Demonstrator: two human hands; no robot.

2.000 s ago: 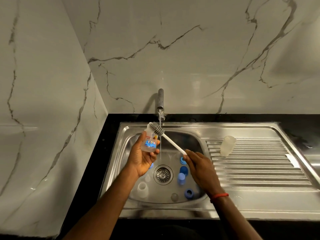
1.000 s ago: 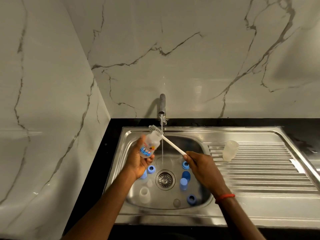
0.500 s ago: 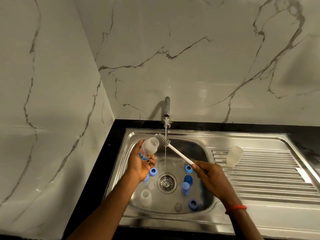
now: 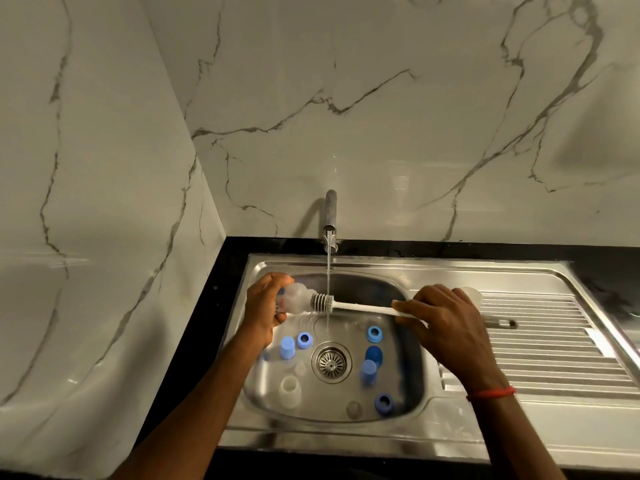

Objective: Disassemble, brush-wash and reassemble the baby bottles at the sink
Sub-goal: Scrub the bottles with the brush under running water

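Note:
My left hand (image 4: 264,308) grips a small clear baby bottle (image 4: 297,300), held on its side with the mouth facing right. My right hand (image 4: 446,323) holds the white handle of a bottle brush (image 4: 360,307). The brush's bristle head sits right at the bottle's mouth, under the running stream from the tap (image 4: 330,220). In the sink basin (image 4: 398,296) lie several blue rings and caps, such as a blue ring (image 4: 304,339) and a blue cap (image 4: 287,347), plus a clear bottle part (image 4: 290,389) and a clear teat (image 4: 354,409).
Another clear bottle (image 4: 472,294) rests on the ribbed steel drainboard (image 4: 554,348), mostly hidden behind my right hand. A drain strainer (image 4: 331,362) is at the basin's centre. Marble walls close in at the left and back; black counter edges the sink.
The bottle was turned from tilted-up to lying sideways, and the brush swung level so that its head meets the bottle's mouth. My right hand rose toward the drainboard's corner.

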